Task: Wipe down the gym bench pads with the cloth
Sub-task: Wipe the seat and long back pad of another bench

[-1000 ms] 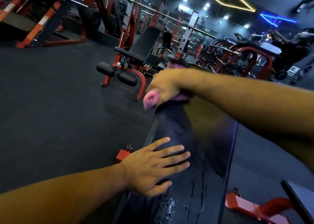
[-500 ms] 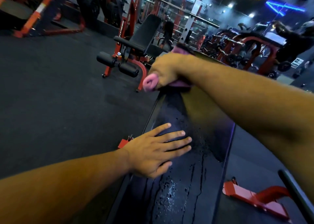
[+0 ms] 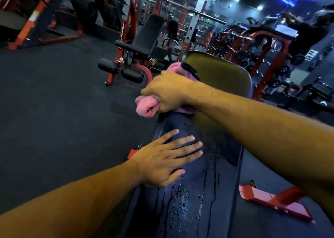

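Gripping pink cloth (image 3: 147, 107) in right hand (image 3: 168, 91), fingers curled round it, bunched wad sticking out past left edge of pad (image 3: 207, 192). More cloth poking out beyond knuckles, at pad's far end. Cloth pressed on pad's upper left portion, far from camera. Left hand (image 3: 162, 162) flat on pad, fingers straight and spread, nearer than cloth, close to pad's left edge; holding nothing, apparently just bracing.

Pad dark, shiny, wet: droplets and drip streaks across middle and near end, between left hand and near edge. Small dark object at pad's far end, just beyond right hand; cannot tell what.

Handling judgement: cloth soft, light, floppy, probably damp; bunches and rolls easily, loose end likely to flop off pad's edge. Best held as now, wadded in palm with fingers wrapped over, flat face down against pad. Pad firm with some cushion give, slick when wet, so cloth should slide easily; bracing palm could slip on wet vinyl. Bench itself heavy, unlikely to shift.

Progress guess: wipe underway at far end, wet streaks nearer camera not yet dried. Red frame foot (image 3: 274, 201) on floor right of pad. Another bench (image 3: 144, 39) and racks well beyond pad's far end.
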`<state>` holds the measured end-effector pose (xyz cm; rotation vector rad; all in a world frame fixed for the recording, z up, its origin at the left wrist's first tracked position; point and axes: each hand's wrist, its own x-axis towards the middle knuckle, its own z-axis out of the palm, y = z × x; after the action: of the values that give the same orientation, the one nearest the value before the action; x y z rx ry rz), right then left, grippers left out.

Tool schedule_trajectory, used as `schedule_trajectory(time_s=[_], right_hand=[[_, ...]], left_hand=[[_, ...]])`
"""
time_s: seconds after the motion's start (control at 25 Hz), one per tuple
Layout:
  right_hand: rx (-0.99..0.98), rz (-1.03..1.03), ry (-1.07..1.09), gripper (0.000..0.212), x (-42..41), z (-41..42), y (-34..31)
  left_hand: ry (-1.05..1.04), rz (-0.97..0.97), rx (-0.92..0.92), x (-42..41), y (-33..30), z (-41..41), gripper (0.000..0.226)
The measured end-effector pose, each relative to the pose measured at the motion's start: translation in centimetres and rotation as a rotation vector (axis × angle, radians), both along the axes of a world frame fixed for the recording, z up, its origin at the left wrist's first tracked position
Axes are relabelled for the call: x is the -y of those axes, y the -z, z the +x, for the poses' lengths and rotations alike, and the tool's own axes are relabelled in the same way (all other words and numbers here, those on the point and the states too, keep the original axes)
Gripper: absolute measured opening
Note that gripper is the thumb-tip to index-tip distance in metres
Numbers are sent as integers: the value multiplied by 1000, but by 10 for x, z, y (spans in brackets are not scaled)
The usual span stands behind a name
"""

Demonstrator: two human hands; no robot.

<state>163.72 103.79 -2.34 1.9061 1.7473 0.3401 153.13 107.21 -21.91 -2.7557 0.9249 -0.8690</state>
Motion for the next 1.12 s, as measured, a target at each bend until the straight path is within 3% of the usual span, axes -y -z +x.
schedule_trajectory(time_s=[0.08, 0.16, 0.28, 0.36, 0.48, 0.6, 0.72, 0.84, 0.96, 1.12], right_hand=[[10, 220, 15, 18, 34, 2, -13], [-8, 499, 114, 34, 92, 4, -27], [-126, 985, 402, 56, 204, -12, -24], [-154, 1145, 589, 51, 261, -28, 9], [-108, 1128, 686, 53, 277, -46, 59], [-9, 1031, 632, 69, 244, -33, 82], [109, 898, 756, 84, 203, -11, 100], [74, 919, 729, 83, 204, -27, 127], [20, 885, 662, 89, 231, -90, 180], [-38, 817, 634, 82, 247, -149, 231]], left_hand=[[-5, 6, -2, 1, 0, -1, 68], [-24, 19, 22, 2, -2, -2, 68], [-96, 47, 11, 11, -4, -12, 65], [-197, -58, -13, 22, 5, -22, 64], [-340, -238, 4, 39, 17, -28, 66], [-350, -255, 40, 39, 27, -27, 64], [-326, -273, 76, 36, 28, -25, 61], [-313, -282, 102, 38, 27, -23, 61], [-303, -291, 114, 37, 28, -25, 60], [-318, -289, 108, 38, 28, -26, 60]])
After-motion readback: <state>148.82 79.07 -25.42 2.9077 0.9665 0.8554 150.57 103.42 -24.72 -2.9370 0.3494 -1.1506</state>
